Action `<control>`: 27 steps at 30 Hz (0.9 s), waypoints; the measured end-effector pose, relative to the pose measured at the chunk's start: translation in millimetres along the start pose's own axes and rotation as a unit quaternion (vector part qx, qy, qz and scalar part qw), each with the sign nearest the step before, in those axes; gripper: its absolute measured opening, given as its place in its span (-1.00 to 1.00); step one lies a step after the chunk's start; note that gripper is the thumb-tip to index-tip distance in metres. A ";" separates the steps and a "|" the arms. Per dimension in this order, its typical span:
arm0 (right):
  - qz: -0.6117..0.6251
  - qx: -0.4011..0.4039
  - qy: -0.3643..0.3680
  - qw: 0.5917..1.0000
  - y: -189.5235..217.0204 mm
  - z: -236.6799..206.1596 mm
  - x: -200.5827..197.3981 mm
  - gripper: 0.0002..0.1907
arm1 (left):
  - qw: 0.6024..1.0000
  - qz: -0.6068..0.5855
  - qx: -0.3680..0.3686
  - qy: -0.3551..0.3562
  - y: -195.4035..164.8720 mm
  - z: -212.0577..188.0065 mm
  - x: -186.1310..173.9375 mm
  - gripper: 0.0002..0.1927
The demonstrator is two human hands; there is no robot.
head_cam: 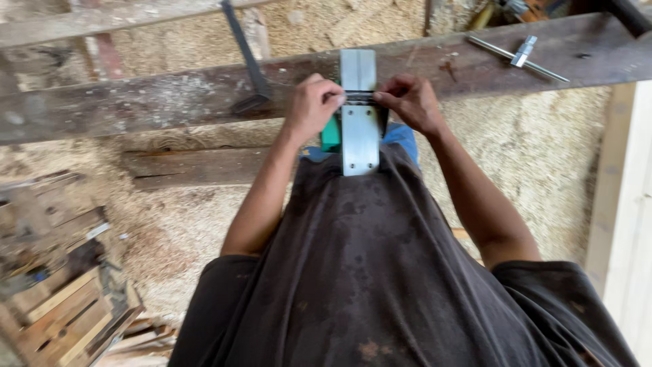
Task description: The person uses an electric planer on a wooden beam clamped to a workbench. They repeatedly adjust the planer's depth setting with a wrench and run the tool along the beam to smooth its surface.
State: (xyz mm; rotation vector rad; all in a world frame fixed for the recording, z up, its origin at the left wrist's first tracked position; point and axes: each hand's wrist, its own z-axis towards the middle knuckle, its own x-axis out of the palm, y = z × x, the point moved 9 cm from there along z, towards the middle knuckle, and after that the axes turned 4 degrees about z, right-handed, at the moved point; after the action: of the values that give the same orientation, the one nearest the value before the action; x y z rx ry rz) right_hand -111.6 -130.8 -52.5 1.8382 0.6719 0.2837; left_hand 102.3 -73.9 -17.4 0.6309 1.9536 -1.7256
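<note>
- The person holds an electric planer (pixel 359 112) upside down, with its flat metal sole facing up to the camera; the green body shows at the left side, under the sole.
- The planer is at about 12 o'clock from the person's chest, resting against the lap and reaching onto the long wooden beam (pixel 170 98).
- Its long axis runs from 6 o'clock to 12 o'clock — one end of the sole points at the body, the other end lies over the beam.
- The left hand (pixel 311 105) is closed, fingertips pinched at the dark slot across the sole, at 9 o'clock from it.
- The right hand (pixel 409 102) is also closed, its fingers pressed on the same slot from the 3 o'clock side; what small part they pinch, I cannot tell.
- My judgement: work at the cutter slot is in progress, not finished — the tool is not turned back.
- A T-shaped metal wrench (pixel 519 58) lies on the beam at 2 o'clock, untouched.
- Sawdust (pixel 530 149) covers the floor, and wood offcuts (pixel 64 299) lie at 8 o'clock.
</note>
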 end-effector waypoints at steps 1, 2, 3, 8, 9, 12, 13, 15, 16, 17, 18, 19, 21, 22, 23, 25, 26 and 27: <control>-0.002 -0.009 0.002 1.000 2.4 0.4 0.3 -0.86 | 1.000 0.008 0.007 -0.006 2.2 1.3 -2.0 -0.92; -0.052 0.001 -0.004 0.999 3.1 1.4 2.1 -0.84 | 0.998 0.010 0.055 -0.036 -4.2 0.6 -9.7 -0.93; -0.106 0.002 -0.002 0.994 6.1 1.7 1.7 -0.83 | 0.992 0.017 0.101 -0.073 -10.6 -1.1 -18.2 -0.93; -0.105 -0.045 -0.023 0.993 26.8 6.9 16.9 -0.78 | 0.998 0.058 -0.011 0.013 12.2 -0.1 -14.2 -0.87; -0.119 -0.024 -0.021 0.992 23.3 7.4 17.1 -0.80 | 0.999 0.046 -0.021 0.018 14.0 -0.1 -12.7 -0.86; -0.135 -0.013 -0.027 0.990 17.9 10.6 16.5 -0.81 | 0.999 0.041 -0.029 0.014 18.7 0.8 -11.1 -0.84; -0.136 -0.015 -0.030 0.990 16.6 10.5 15.9 -0.81 | 0.999 0.044 -0.029 0.010 20.0 -0.4 -10.4 -0.83; -0.134 -0.024 -0.001 0.991 15.5 10.8 18.6 -0.81 | 0.999 0.043 0.002 0.018 17.5 -2.4 -8.3 -0.84; -0.133 -0.030 0.014 0.991 16.1 11.7 20.6 -0.82 | 0.999 0.044 0.019 0.020 16.1 -2.4 -8.4 -0.85; -0.138 -0.035 0.012 0.990 16.8 12.1 20.1 -0.82 | 0.998 0.049 0.028 0.012 15.4 -2.4 -10.2 -0.85; -0.143 -0.038 0.012 0.989 17.1 12.0 20.0 -0.82 | 0.998 0.053 0.035 0.003 14.8 -2.8 -11.8 -0.85; -0.147 -0.040 0.011 0.988 16.9 11.4 19.8 -0.82 | 0.997 0.056 0.043 -0.003 13.8 -3.2 -12.7 -0.85; -0.120 -0.024 0.009 0.992 12.4 11.5 19.3 -0.81 | 0.997 0.064 0.028 0.020 17.6 -2.5 -8.2 -0.85; -0.106 -0.014 0.006 0.994 9.2 10.9 18.6 -0.81 | 0.997 0.067 0.022 0.033 18.9 -2.6 -5.1 -0.85; -0.111 -0.010 0.000 0.994 6.8 10.5 17.8 -0.81 | 0.996 0.075 0.025 0.032 18.2 -2.8 -4.5 -0.85; -0.122 -0.003 -0.005 0.992 2.7 10.1 16.7 -0.81 | 0.995 0.090 0.028 0.024 16.5 -3.2 -4.9 -0.85; -0.100 -0.004 -0.001 0.995 2.1 10.1 17.7 -0.80 | 0.995 0.091 0.029 0.022 15.1 -3.9 -5.3 -0.86; -0.076 -0.010 0.002 0.997 3.0 10.1 18.2 -0.80 | 0.995 0.094 0.032 0.017 12.3 -4.5 -6.3 -0.87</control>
State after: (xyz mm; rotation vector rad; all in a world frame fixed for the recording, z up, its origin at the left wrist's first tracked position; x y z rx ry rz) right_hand -91.0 -129.0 -55.8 1.7567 0.8044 0.1922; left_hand 114.6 -68.3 -22.7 0.8432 1.8031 -1.6759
